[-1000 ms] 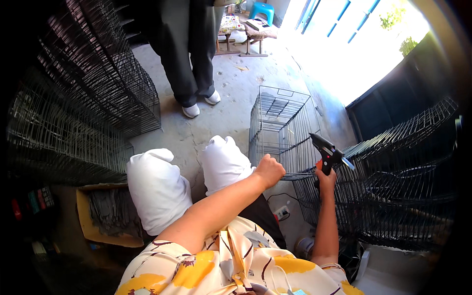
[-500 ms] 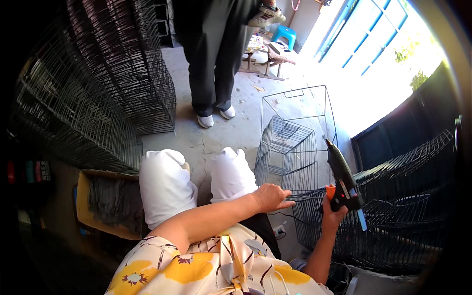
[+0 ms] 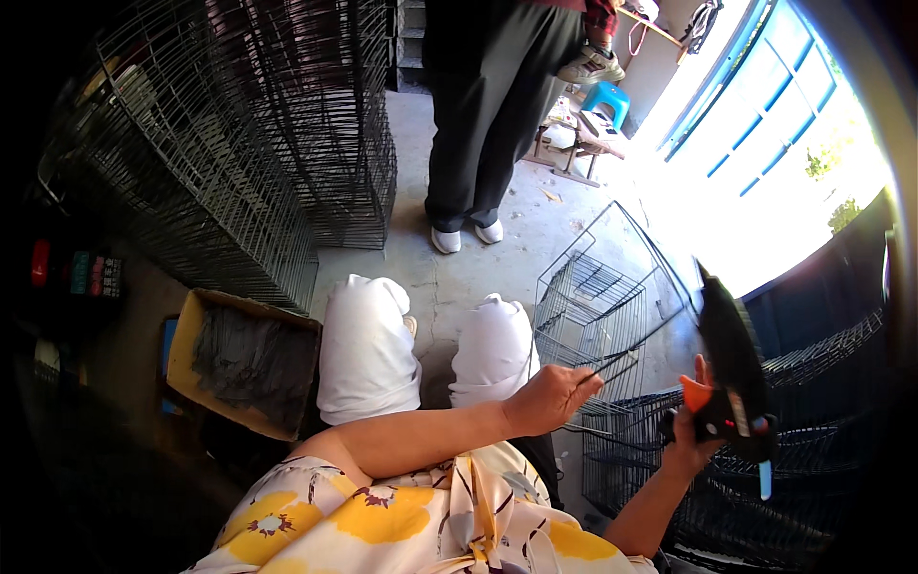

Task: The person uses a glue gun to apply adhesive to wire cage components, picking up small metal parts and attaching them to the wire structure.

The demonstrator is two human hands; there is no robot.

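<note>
Black tool (image 3: 732, 368) — right grip (image 3: 690, 435)

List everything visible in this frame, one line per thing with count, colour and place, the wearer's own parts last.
Wire cage: one, grey, open-topped, on the floor ahead of the knees.
Stacks of wire panels: several, dark grey, left and centre back.
Wire racks: a pile, dark, lower right.
Cardboard box: one, yellow-brown, lower left, holding dark wire pieces.
Standing person: one, dark trousers, white shoes, top centre.
Stool: one, blue, top right by the doorway.
Concrete floor: grey, centre.
Knees: two, white trousers, centre.
Left hand: pinching a thin wire at the cage.
Right hand: gripping a black gun-shaped tool with an orange trigger.
</note>
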